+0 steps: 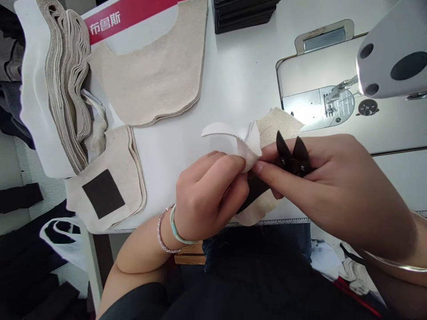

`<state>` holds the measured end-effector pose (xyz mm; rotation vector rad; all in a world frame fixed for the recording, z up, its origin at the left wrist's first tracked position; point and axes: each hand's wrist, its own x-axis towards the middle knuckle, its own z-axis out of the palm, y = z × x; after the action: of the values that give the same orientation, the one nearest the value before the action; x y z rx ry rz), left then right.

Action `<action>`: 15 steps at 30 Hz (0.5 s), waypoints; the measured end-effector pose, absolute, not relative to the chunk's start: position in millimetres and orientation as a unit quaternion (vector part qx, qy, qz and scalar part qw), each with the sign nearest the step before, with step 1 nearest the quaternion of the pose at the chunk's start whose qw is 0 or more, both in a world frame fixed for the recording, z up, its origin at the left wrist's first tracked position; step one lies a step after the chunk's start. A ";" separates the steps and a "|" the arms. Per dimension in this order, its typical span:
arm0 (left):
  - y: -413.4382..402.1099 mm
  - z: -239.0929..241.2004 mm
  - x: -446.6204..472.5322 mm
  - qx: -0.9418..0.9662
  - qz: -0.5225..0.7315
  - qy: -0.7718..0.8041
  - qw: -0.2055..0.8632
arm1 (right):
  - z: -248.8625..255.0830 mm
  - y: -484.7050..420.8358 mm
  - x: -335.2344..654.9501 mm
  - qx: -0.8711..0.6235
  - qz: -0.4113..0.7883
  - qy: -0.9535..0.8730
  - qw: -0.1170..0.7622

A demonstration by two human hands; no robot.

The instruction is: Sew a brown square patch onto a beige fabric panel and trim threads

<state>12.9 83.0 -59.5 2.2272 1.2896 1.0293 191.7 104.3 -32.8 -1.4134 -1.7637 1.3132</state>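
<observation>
My left hand (207, 195) is closed in a pinch on the folded edge of a beige fabric piece (280, 122). A curved white strip (218, 129) rises from that edge above my fingers. Black thread snips (293, 155) lie in my right hand (340, 191), blades pointing up and apart. The thumb and fingertips of the same hand also pinch the fabric, right beside my left fingertips. Below the hands hang a dark patch (255, 191) and a lower beige part of the cloth, partly hidden by my fingers.
A sewing machine (390, 58) with its needle plate (322, 104) stands at the right. Cut beige panels (156, 75) and folded fabric layers (63, 80) lie at the left. A black square (103, 194) rests on smaller panels. Black pieces (245, 15) are stacked at the back.
</observation>
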 end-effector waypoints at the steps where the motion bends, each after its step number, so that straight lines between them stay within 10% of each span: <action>1: 82.8 -59.4 13.0 0.790 0.361 0.460 0.184 | -33.3 104.1 191.3 -0.524 0.485 -0.651 0.259; 15: 82.4 -55.7 15.9 0.720 0.371 0.492 0.320 | -33.6 104.6 188.3 -0.522 0.477 -0.660 0.255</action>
<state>15.9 82.4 -55.7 1.8922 1.2938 0.9739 188.3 104.6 -33.6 -1.4164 -1.7911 1.2956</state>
